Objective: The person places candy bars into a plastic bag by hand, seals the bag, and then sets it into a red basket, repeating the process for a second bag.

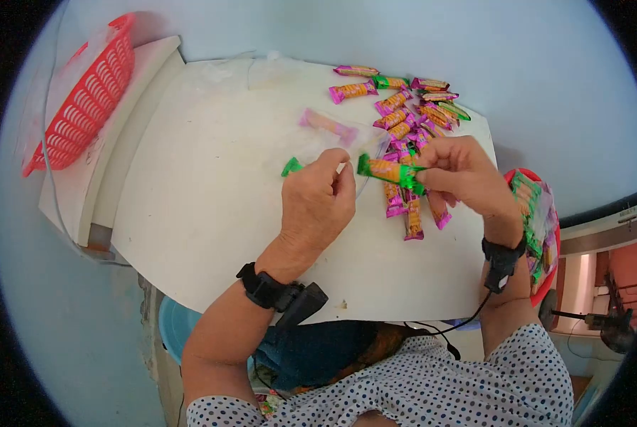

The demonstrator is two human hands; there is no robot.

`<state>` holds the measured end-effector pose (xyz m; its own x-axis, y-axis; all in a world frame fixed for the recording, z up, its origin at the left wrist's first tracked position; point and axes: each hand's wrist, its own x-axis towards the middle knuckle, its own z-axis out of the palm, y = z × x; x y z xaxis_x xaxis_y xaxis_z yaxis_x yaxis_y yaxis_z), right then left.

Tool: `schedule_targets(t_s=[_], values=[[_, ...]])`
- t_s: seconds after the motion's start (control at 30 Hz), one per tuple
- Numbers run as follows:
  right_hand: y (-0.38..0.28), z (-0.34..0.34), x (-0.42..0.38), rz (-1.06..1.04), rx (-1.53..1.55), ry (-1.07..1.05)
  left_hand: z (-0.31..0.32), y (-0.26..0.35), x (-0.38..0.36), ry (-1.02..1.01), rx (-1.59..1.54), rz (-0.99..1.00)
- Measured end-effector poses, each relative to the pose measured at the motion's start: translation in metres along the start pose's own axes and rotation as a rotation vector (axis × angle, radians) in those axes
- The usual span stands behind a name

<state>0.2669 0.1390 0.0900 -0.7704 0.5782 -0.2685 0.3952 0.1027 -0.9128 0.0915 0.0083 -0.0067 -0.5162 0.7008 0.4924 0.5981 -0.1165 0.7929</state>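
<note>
My right hand [462, 174] pinches a green-ended snack packet [385, 169] with an orange middle, held above the table. Just to its left, my left hand [318, 196] is closed at the edge of a clear plastic bag [365, 139]. A pink-ended packet [329, 127] shows through the bag's film. The green end of another packet [291, 167] sticks out beside my left hand; the rest of it is hidden. Beyond and beneath my right hand lies a loose pile of pink-ended packets [393, 104], with a few green ones among them.
The white table [204, 178] meets a pale blue wall at the back. More clear plastic [269, 71] lies along its far edge. A red perforated basket [91, 99] stands at the left. Another red basket [555, 267], holding several packets, is at the right.
</note>
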Motion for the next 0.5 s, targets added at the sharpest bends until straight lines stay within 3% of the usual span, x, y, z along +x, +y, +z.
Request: schedule_targets(t_s=[0.2, 0.5], values=[[0.031, 0.031, 0.022, -0.012, 0.171, -0.012, 0.002, -0.001, -0.002, -0.005, 0.015, 0.049], [0.03, 0.059, 0.027, 0.072, 0.129, 0.068, 0.001, 0.007, -0.006, -0.087, 0.018, 0.117]])
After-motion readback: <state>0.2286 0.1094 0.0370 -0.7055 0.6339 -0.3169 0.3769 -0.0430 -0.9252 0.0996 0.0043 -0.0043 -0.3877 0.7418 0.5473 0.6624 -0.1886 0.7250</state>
